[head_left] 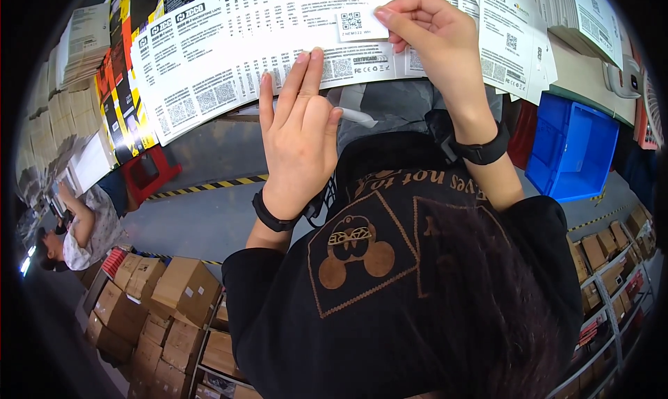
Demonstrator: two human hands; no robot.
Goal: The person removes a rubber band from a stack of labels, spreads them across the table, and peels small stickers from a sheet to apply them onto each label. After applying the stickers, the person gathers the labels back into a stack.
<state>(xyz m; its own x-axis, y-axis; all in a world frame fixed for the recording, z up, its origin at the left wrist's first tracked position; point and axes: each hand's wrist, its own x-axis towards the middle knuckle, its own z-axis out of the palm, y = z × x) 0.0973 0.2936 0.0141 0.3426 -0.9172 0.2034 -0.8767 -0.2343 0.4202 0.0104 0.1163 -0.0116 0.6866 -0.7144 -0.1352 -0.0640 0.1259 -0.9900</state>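
A person (87, 242) sits or stands at nine o'clock below paper stacks (80, 54), with brown cartons (182, 284) at eight. At eleven, the spread fingers of the left hand (299, 141) rest on overlapping printed sheets (188, 58); near twelve, a white label (376, 27) lies over them, its edge pinched by the right hand's (442, 47) thumb and forefinger. Pale tabletop (570, 79) and a blue crate (550, 141) show at two, metal shelving (604, 294) at four.

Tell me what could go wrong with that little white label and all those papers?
The little white label might slip or bend, since the right hand's grip seems to have it only by one end. The printed white sheets overlap like a fan, so the left hand, with its fingers over them, might nudge them crooked.
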